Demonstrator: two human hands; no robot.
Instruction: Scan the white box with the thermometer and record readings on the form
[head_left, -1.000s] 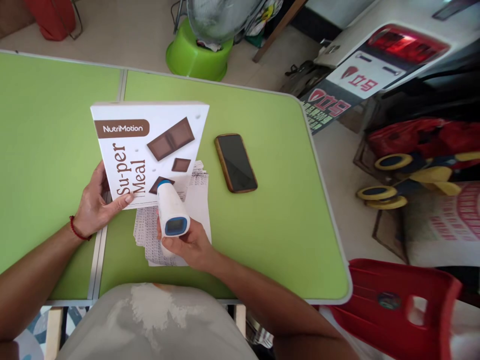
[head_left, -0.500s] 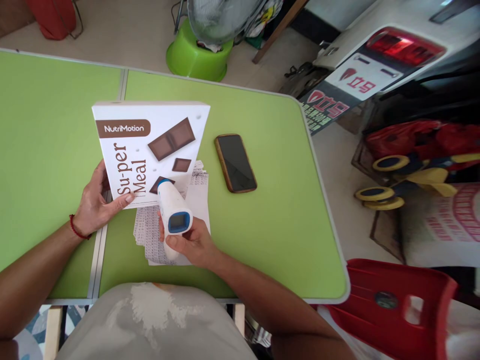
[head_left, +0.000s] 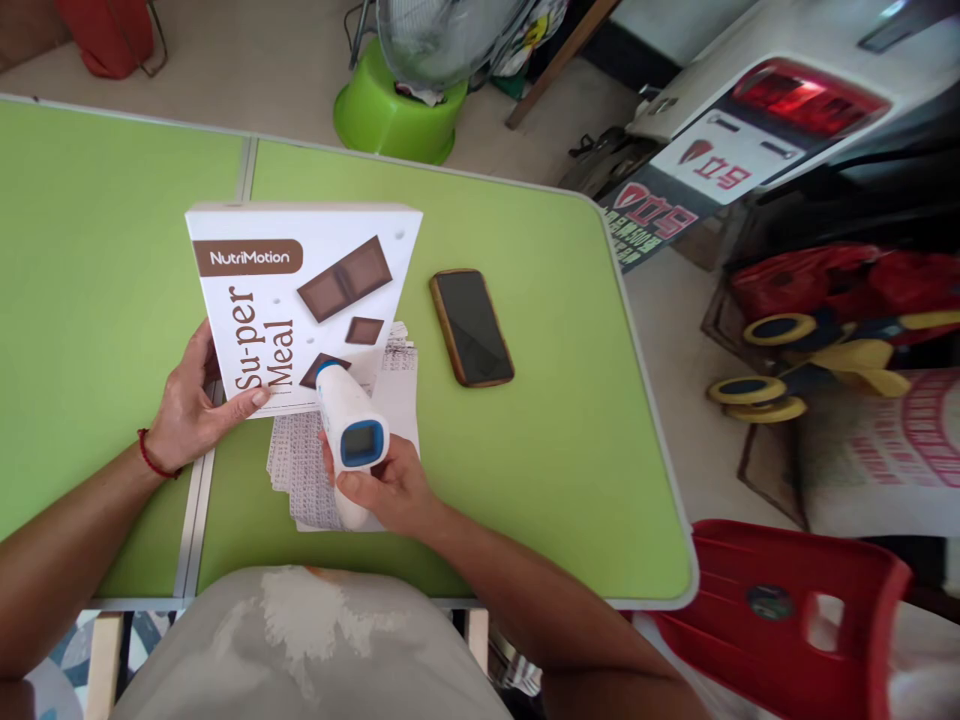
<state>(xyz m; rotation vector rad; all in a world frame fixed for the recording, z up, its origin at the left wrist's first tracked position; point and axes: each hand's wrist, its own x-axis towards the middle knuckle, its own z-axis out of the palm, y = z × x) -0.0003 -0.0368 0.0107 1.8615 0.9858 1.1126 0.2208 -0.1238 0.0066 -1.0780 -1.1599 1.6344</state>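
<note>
My left hand (head_left: 196,400) grips the lower left side of a white NutriMotion box (head_left: 330,290), its thumb across the front. The box is held up and tilted, with chocolate pieces printed on its face. In my right hand (head_left: 394,490) is a white infrared thermometer (head_left: 351,410) with a blue-rimmed screen, which looks dark. Its blue tip points at the lower part of the box; whether they touch I cannot tell. Beneath both lie printed papers (head_left: 304,470), partly hidden by the box and my right hand.
A dark-screened phone (head_left: 474,328) in a brown case lies on the green table (head_left: 562,470), right of the box. Past the right edge stand a red chair (head_left: 750,560) and a white vehicle with a red tail light (head_left: 810,97). A fan sits on a green stool (head_left: 397,115) behind.
The thermometer and my right hand have shifted very slightly to the right. The box and my left hand stay almost the same.
</note>
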